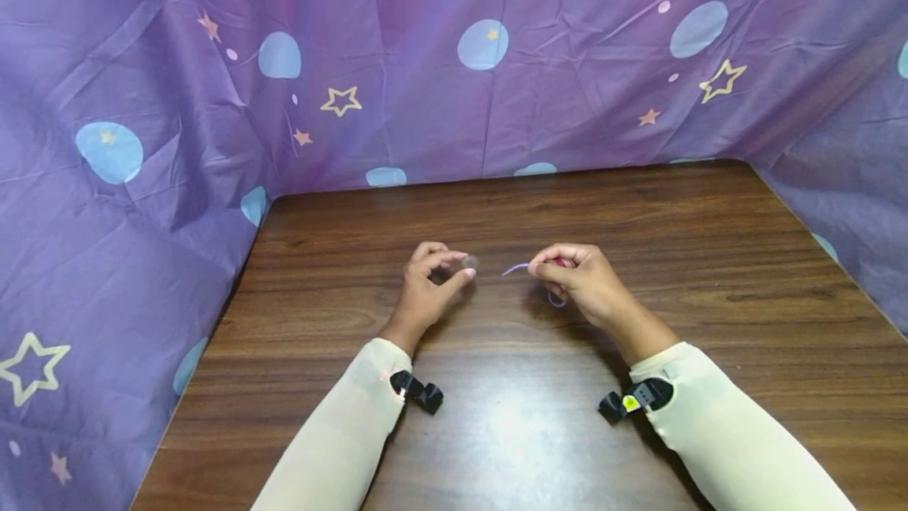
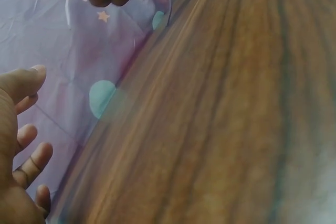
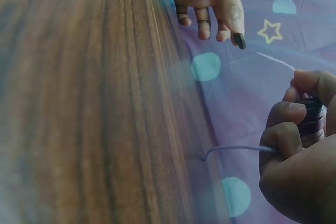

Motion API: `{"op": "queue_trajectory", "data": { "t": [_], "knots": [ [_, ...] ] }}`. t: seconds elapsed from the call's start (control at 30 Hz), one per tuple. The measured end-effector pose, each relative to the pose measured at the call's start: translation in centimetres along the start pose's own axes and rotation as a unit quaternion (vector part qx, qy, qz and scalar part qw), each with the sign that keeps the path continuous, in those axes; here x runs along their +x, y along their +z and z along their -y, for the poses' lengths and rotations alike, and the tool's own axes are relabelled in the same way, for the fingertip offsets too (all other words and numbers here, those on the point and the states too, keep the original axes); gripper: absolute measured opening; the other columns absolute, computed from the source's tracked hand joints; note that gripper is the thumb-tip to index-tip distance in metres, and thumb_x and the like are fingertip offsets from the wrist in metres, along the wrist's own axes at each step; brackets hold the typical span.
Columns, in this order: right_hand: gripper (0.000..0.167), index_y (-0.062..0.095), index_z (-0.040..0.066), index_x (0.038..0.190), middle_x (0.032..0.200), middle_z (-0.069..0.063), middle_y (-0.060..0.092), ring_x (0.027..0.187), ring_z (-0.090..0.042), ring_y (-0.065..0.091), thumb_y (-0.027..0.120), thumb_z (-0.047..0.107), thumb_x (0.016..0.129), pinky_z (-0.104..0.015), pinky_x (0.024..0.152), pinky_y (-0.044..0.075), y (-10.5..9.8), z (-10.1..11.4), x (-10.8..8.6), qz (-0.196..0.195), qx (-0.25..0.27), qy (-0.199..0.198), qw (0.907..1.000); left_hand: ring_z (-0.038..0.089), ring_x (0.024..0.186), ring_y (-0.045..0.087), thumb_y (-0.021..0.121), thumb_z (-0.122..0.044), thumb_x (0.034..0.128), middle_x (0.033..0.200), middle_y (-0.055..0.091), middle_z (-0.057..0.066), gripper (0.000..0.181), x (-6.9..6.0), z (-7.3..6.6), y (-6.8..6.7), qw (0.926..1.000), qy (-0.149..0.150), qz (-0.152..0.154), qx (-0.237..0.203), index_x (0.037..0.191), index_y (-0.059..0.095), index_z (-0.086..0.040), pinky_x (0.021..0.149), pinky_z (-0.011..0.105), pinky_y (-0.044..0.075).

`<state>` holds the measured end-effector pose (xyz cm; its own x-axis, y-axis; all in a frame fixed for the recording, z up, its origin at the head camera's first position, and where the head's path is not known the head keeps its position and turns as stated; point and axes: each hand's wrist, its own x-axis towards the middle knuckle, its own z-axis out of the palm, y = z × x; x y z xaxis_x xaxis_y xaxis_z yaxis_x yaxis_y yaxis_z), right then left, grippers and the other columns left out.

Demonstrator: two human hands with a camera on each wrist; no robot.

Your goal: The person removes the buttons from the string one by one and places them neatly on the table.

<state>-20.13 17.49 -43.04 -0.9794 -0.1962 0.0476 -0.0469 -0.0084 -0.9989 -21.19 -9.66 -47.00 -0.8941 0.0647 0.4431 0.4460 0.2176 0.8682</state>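
My left hand (image 1: 426,282) pinches a small round disc (image 1: 468,262) between thumb and index fingertip. In the right wrist view this disc (image 3: 239,41) looks dark and flat. Across from it, my right hand (image 1: 578,278) pinches a purple string (image 1: 516,268) close to its end, which points at the disc without touching it. Curled inside the same hand is a dark stack of discs (image 3: 311,121), partly covered by the fingers; a red bit (image 1: 563,262) of what it holds shows from above. More string (image 3: 236,148) comes out under the lower fingers.
Both hands are above a brown wood-grain table (image 1: 511,369). A purple curtain (image 1: 426,117) with stars and blue spots hangs behind the table and along its sides. Small black cameras (image 1: 418,393) are strapped over the pale sleeves (image 1: 340,424).
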Motion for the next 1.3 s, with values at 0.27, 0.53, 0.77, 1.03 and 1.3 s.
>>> {"op": "queue_trajectory", "data": {
  "t": [0.27,0.53,0.77,1.03,1.3],
  "knots": [
    [0.009,0.080,0.002,0.091,0.063,0.009,0.058,0.057,-0.007,0.051,0.073,-0.003,0.096,-0.020,0.052,0.042,-0.3,0.1,-0.6,-0.032,0.004,0.002,0.9995,0.040,0.107,0.063,0.089,-0.007,0.0872,0.116,0.064,0.020,0.026,0.5,0.7,-0.3,0.9986,-0.014,-0.048,0.017,0.112,0.083,-0.001,0.094,0.050,0.053],
    [0.020,0.082,0.014,0.087,0.064,0.010,0.058,0.057,-0.006,0.050,0.074,-0.002,0.097,-0.019,0.051,0.041,-0.5,0.2,-1.2,-0.052,-0.006,-0.003,0.9986,0.028,0.117,0.058,0.089,-0.008,0.0894,0.122,0.060,0.019,0.026,1.1,1.0,-0.9,0.9966,-0.031,-0.071,0.030,0.114,0.083,-0.002,0.098,0.040,0.052],
    [0.026,0.082,0.019,0.084,0.061,0.012,0.055,0.053,-0.003,0.048,0.074,-0.003,0.096,-0.019,0.048,0.040,-0.8,0.2,-2.1,-0.065,-0.023,-0.025,0.9973,0.035,0.130,0.056,0.091,-0.013,0.0873,0.130,0.061,0.022,0.028,1.5,1.6,-1.1,0.9945,-0.043,-0.076,0.059,0.112,0.084,-0.003,0.111,0.037,0.042],
    [0.010,0.082,0.005,0.091,0.063,0.012,0.059,0.054,-0.002,0.048,0.076,-0.001,0.096,-0.019,0.049,0.042,-1.2,0.5,-2.9,-0.072,-0.015,-0.021,0.9971,0.037,0.141,0.052,0.091,-0.025,0.0876,0.143,0.062,0.016,0.029,1.9,2.0,-1.5,0.9861,-0.085,-0.075,0.121,0.112,0.085,-0.011,0.119,0.063,0.031],
    [0.028,0.082,0.018,0.086,0.062,0.012,0.056,0.053,-0.003,0.049,0.072,-0.005,0.097,-0.019,0.049,0.041,-1.5,0.1,-3.2,-0.053,-0.007,-0.018,0.9984,0.036,0.142,0.050,0.091,-0.030,0.0871,0.145,0.062,0.011,0.030,1.8,1.7,-1.4,0.9743,-0.132,-0.075,0.166,0.111,0.086,-0.012,0.118,0.063,0.031]
  ]
}}
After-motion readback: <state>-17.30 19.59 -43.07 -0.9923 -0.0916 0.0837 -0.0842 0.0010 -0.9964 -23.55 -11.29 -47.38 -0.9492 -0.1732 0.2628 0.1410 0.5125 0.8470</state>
